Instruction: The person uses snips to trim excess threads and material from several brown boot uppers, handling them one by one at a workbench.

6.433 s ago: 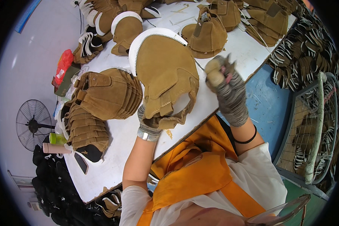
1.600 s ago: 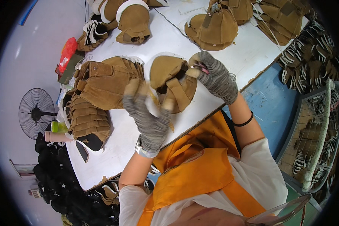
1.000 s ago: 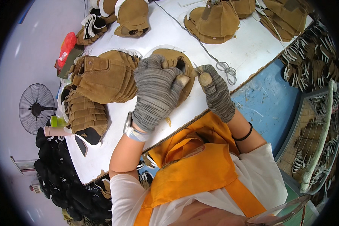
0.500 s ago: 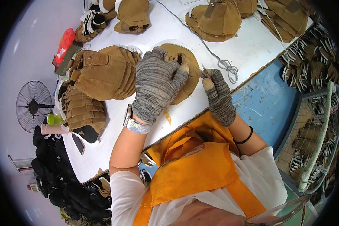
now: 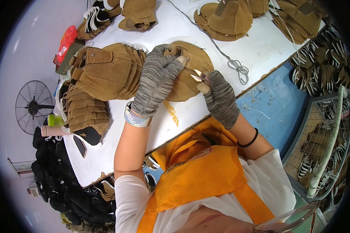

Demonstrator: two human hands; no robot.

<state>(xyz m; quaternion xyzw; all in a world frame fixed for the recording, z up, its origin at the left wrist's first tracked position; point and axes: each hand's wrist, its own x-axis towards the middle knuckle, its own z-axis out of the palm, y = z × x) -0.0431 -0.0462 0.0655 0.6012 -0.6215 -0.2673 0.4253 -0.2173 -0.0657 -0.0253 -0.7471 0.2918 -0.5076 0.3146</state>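
On the white worktable (image 5: 256, 50), the tan suede boot upper (image 5: 190, 72) lies right of the stacked uppers (image 5: 109, 72). The gloved left hand (image 5: 157, 79) presses flat on it; the right hand (image 5: 219, 97) pinches small snips (image 5: 200, 75). Trimming seems underway. A red packet (image 5: 66, 40) lies left of the stack.

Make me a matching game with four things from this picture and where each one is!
Things:
1. fan
2. snips
3. red packet
4. cord

Places:
A. in the right hand
B. on the white table, right of the tan piece under the left hand
C. on the floor, left of the table
D. at the table's far left edge

Pairs: 1-C, 2-A, 3-D, 4-B
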